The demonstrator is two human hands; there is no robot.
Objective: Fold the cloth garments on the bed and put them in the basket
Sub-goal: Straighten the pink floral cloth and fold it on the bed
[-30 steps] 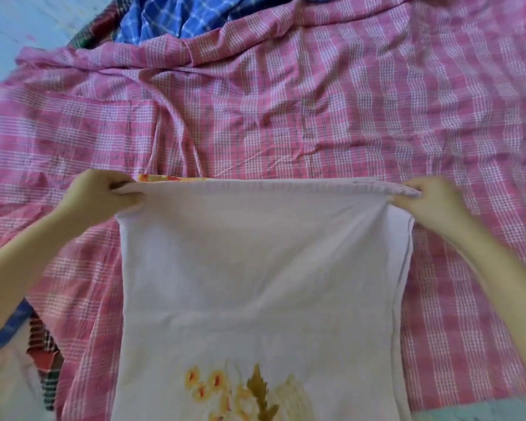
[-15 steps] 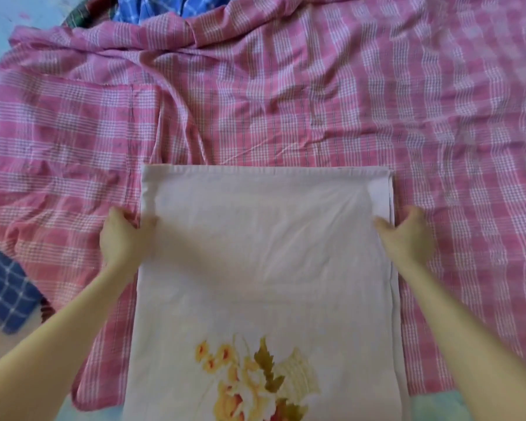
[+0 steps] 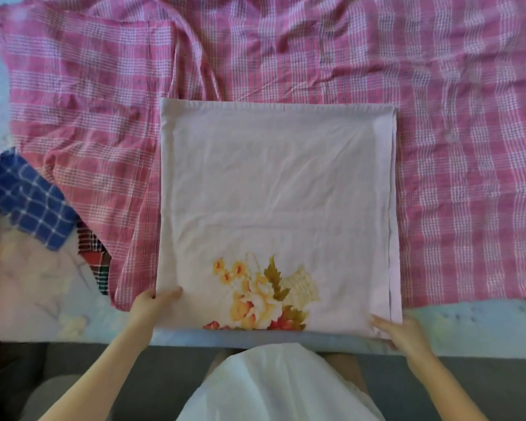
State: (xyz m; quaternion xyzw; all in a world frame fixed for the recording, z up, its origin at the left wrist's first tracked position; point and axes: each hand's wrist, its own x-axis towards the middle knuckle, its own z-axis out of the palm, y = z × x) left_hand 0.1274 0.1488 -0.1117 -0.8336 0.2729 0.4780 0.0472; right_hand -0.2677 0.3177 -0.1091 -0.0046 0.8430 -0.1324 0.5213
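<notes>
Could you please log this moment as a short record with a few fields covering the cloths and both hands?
cloth in work: pale floral cloth, folded flat on the bed
underneath: pink plaid cloth, spread out and wrinkled
left hand: grips the near left corner
right hand: on the near right corner, grip unclear
aside: blue check cloth, far left
basket: not identifiable

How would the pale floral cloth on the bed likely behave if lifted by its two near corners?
The floral cloth would probably sag and unfold: it looks thin, creased and loosely layered at its right edge. It seems light. The left hand and right hand are at its near corners.
</notes>
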